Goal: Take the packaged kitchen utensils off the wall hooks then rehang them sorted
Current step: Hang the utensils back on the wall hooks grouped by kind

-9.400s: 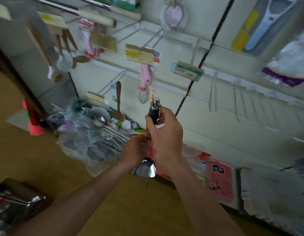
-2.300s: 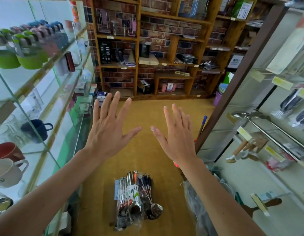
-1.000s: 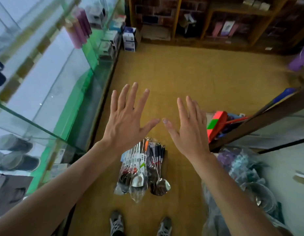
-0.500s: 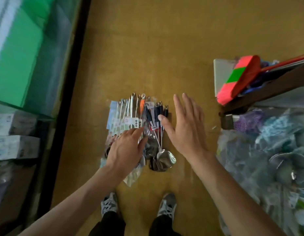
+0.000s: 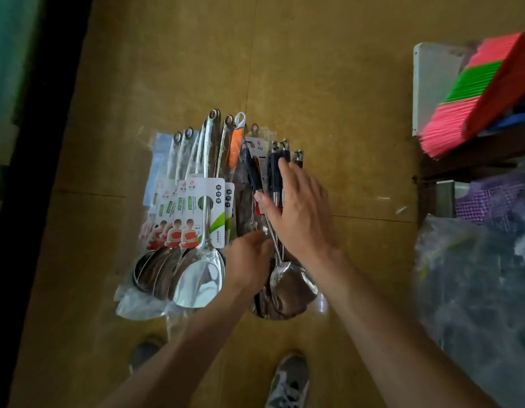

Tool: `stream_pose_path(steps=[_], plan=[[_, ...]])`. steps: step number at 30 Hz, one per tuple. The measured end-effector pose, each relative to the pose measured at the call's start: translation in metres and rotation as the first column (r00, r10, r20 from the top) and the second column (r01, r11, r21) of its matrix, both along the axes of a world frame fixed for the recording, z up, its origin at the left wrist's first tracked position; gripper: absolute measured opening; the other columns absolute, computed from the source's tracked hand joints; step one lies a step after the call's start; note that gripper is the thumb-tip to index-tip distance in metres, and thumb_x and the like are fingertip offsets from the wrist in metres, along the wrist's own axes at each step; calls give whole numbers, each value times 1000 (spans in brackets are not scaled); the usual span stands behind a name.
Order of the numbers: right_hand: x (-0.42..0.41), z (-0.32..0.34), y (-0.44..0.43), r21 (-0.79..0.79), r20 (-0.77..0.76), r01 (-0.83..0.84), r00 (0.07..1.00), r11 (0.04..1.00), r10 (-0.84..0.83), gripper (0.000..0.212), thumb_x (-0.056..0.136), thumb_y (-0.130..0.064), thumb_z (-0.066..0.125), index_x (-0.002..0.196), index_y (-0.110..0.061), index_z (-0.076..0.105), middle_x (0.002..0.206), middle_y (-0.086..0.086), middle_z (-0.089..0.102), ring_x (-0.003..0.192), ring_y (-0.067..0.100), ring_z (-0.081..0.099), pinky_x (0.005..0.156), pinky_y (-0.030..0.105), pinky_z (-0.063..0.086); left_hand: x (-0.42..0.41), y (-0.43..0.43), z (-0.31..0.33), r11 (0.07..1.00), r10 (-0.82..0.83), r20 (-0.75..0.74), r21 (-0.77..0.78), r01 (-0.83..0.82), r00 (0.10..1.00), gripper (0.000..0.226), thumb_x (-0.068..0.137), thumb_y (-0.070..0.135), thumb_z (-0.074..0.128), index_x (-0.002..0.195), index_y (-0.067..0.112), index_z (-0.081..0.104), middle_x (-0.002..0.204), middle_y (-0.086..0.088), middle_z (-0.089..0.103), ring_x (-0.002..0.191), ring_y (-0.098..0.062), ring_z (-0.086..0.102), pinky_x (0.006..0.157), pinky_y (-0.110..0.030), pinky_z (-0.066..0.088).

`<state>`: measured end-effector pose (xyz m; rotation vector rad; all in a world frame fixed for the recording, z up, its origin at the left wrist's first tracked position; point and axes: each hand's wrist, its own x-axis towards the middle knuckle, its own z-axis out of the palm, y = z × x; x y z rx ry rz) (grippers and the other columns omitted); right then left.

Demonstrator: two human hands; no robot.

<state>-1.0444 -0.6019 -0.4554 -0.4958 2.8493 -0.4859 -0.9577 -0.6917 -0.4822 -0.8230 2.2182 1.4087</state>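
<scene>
Viewed from overhead, looking straight down.

Packaged utensils [image 5: 193, 184]: off the wall, lying in one fanned heap on the yellow-brown floor [image 5: 329, 83], with hanging holes pointing away from the shoes [image 5: 289, 381].
- Left part of heap: steel turners [image 5: 200, 275] in clear sleeves with white-and-green cards, overlapped blade on blade.
- Right part of heap: dark-handled ladles [image 5: 287, 284], with bowls stacked nearest the feet.
- Between the two groups: an orange-handled piece [image 5: 235, 148], mostly covered.

Right hand [image 5: 302, 213]: released, fingers straight and together, laid flat across the ladle handles, thumb spread toward the turners.

Left hand [image 5: 249, 260]: knuckles up, fingers curled downward at the ladle stems, just beside the right palm. Possibly closed on a stem, but with fingertips hidden, impossible to tell whether grasping anything.

To the right, well apart from the heap: a broom [image 5: 473, 92] with pink and green bristles over a white board [image 5: 432, 78]. Below it, bulging clear plastic bags [image 5: 476, 275], blurred.

Along the left edge: a dark strip and a green blur, not identifiable.
</scene>
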Motion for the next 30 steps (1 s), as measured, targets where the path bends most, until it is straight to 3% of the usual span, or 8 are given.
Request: stream_pose_path(steps=[5, 8, 12, 17, 22, 27, 30], plan=[[-13, -42, -8, -46, 44, 5, 999, 999, -3, 67, 100, -47, 51, 151, -7, 35, 139, 13, 55, 126, 29, 52, 101, 38, 45, -7, 18, -44, 995, 88, 6, -43, -88, 996, 18, 96, 21, 54, 107, 14, 66, 90, -2, 74, 82, -23, 68, 68, -36, 53], [-20, -57, -12, -60, 120, 51, 992, 997, -44, 57, 100, -43, 53, 147, -11, 43, 133, 8, 60, 121, 24, 56, 93, 32, 46, -13, 20, -56, 989, 91, 12, -120, -89, 996, 17, 93, 31, 50, 92, 20, 63, 77, -1, 70, 71, -26, 65, 63, -41, 54], [-25, -79, -19, -146, 221, 168, 966, 975, -134, 43, 96, -41, 62, 128, -13, 61, 113, 5, 69, 101, 23, 65, 79, 33, 53, -26, 16, -61, 994, 75, 69, -89, -69, 995, 40, 82, 54, 40, 78, 21, 62, 65, -2, 68, 62, -28, 67, 60, -43, 58], [-23, -91, -25, -160, 294, 234, 939, 959, -180, 37, 91, -39, 69, 116, -12, 68, 105, 5, 69, 93, 21, 66, 78, 39, 56, -37, 16, -62, 996, 89, 117, -29, -86, 989, 30, 80, 33, 42, 69, 17, 64, 64, -7, 68, 61, -32, 68, 60, -47, 59], [-31, -77, -24, -115, 345, 249, 918, 962, -196, 22, 91, -35, 70, 99, -15, 68, 87, -2, 69, 75, 14, 65, 61, 27, 51, -35, 20, -63, 993, 29, 140, -114, -13, 990, 26, 90, 23, 42, 72, 19, 60, 69, -2, 67, 65, -25, 68, 65, -45, 59], [-35, -53, -20, -98, 346, 303, 904, 948, -253, 20, 93, -36, 67, 96, -16, 64, 86, -2, 68, 74, 12, 63, 50, 16, 33, -45, 18, -41, 992, -15, 135, -123, 32, 991, 27, 84, 28, 41, 83, 17, 66, 77, -4, 70, 74, -25, 69, 68, -38, 57], [-37, -26, -21, -87, 271, 297, 926, 951, -264, 22, 93, -36, 65, 102, -16, 65, 92, -6, 63, 77, 11, 56, 55, 19, 35, -53, 17, -17, 986, -40, 141, -153, 62, 989, 22, 90, 23, 46, 88, 15, 66, 86, -5, 70, 82, -28, 66, 63, -32, 48]])
